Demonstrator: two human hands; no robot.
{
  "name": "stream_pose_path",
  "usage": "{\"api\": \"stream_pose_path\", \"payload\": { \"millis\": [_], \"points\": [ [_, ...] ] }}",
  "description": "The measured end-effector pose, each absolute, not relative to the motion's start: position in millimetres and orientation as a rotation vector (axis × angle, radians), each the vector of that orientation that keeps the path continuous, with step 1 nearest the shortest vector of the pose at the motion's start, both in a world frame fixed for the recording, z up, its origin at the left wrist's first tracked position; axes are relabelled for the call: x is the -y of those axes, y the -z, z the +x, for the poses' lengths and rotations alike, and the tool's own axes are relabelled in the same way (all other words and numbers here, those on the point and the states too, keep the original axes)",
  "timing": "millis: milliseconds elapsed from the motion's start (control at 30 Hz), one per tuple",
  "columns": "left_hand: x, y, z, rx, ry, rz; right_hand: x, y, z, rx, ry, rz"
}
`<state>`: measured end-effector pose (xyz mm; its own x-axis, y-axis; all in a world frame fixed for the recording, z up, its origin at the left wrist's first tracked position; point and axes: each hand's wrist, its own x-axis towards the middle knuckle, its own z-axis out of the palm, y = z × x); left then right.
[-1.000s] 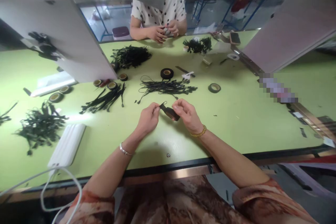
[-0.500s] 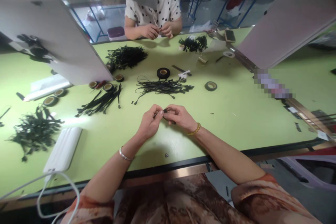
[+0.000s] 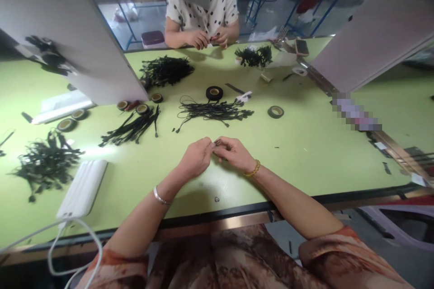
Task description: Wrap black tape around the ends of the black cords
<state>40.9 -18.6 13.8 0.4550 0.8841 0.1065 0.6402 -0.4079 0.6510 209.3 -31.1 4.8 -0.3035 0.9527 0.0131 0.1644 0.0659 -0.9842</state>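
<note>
In the middle of the head view, close to the table's front, my left hand (image 3: 196, 157) and my right hand (image 3: 233, 153) meet at the fingertips. Both are closed in a pinch on a short black cable (image 3: 218, 142), mostly hidden by the fingers. Just beyond them lies a bundle of thin black cables (image 3: 210, 110) with small connectors. A roll of black tape (image 3: 214, 93) rests behind that bundle, and another black tape roll (image 3: 275, 111) lies to its right. A small dark ring-shaped scrap (image 3: 217, 199) is on the table below my hands.
Black cable piles lie left (image 3: 47, 162), centre-left (image 3: 132, 126) and farther back (image 3: 167, 71). A white power bank (image 3: 82, 188) with a white cord sits front left. Upright panels (image 3: 98, 54) flank the green table (image 3: 305, 162). Opposite, a co-worker's hands (image 3: 210, 38) handle something small.
My left hand has turned, its back now more toward me, with the fingers curled over the cable. My right hand is nearly still. The whole view has shifted slightly.
</note>
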Motion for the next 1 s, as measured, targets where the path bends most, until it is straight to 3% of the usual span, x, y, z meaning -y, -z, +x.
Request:
{"api": "stream_pose_path", "payload": {
  "millis": [167,433,733,900,1000],
  "points": [
    [17.4,-14.2,41.3,-1.249,-0.557,2.228,31.2,-4.5,210.7,1.620,-1.266,-1.176],
    [22.1,-3.2,47.1,-1.444,-0.389,2.464,30.8,-6.4,210.5,1.778,-0.865,-1.219],
    [35.9,-22.8,61.8,-1.081,-0.319,2.422,16.0,10.2,211.0,1.792,-0.566,-1.592],
    [33.1,-28.9,60.1,-1.029,-0.818,1.877,17.8,8.8,211.2,1.929,-0.412,-1.613],
    [10.8,-18.1,38.4,-0.941,-0.911,1.492,28.2,3.2,200.1,2.199,-0.319,-1.542]
  ]
}}
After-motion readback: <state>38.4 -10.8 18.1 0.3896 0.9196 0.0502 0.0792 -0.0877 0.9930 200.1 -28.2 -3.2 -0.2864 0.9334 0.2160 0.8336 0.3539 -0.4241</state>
